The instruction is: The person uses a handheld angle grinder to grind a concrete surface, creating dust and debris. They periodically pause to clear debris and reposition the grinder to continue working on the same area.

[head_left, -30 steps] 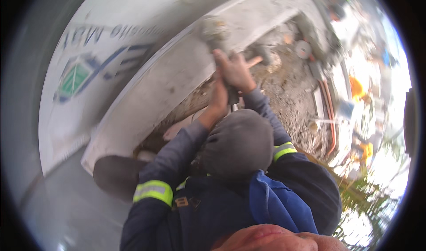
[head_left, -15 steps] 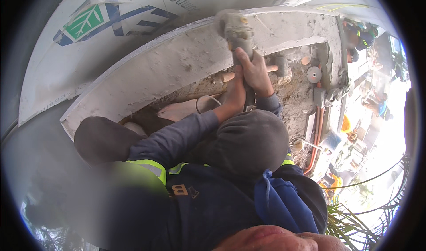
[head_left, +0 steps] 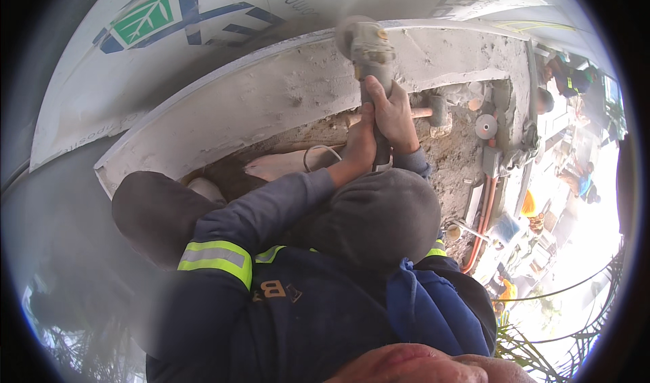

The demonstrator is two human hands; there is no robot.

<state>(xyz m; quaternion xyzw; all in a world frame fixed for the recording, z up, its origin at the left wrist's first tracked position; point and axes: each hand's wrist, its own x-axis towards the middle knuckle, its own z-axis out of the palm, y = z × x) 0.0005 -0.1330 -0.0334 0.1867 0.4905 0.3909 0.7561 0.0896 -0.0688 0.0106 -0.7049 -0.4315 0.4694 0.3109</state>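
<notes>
Along the left side, a white panel (head_left: 88, 105) with green and blue printing leans behind a low grey mortar-coated wall (head_left: 223, 115), whose long upper rim runs from its pointed left end to its right corner. Below that left end is the wearer's dark-trousered left knee (head_left: 152, 207). Next, under the wall's lower edge, lie a pale flat slab (head_left: 277, 165) and a thin white hoop (head_left: 315, 154).

Past the middle, both hands hold an angle grinder (head_left: 374, 50). Its blurred disc (head_left: 346, 37) sits at the wall's upper rim; whether it touches is unclear. The left hand (head_left: 359, 142) presses closed around the narrow rear of the body; the right hand (head_left: 398, 120) grips just ahead, thumb laid along the casing.

Judging by its surface, work on the wall looks partway: the rim left of the disc seems fairly even, while lumps and pits remain on the face. No line divides finished from unfinished parts, so how much is left cannot be told.

Just right of the hands, a wooden-handled mallet (head_left: 440, 117) rests on a rubble bed (head_left: 447, 156). Toward the bed's right edge lie a loose round disc (head_left: 485, 126), a grey box (head_left: 491, 161) and an orange pipe (head_left: 486, 214); other workers (head_left: 574, 78) are beyond.
</notes>
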